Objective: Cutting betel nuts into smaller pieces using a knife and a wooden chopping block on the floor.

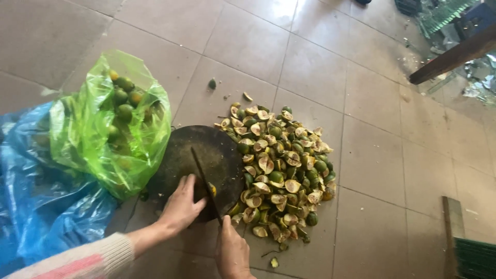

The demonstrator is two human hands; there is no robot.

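low centre of the frame: left hand (182,205) steadies a small fruit (211,189) on a round dark chopping board (206,155); right hand (232,253), grip closed on a knife (205,182), is mid-cut. next, seemingly, pushing the pieces toward the cut pile (281,175) at right.
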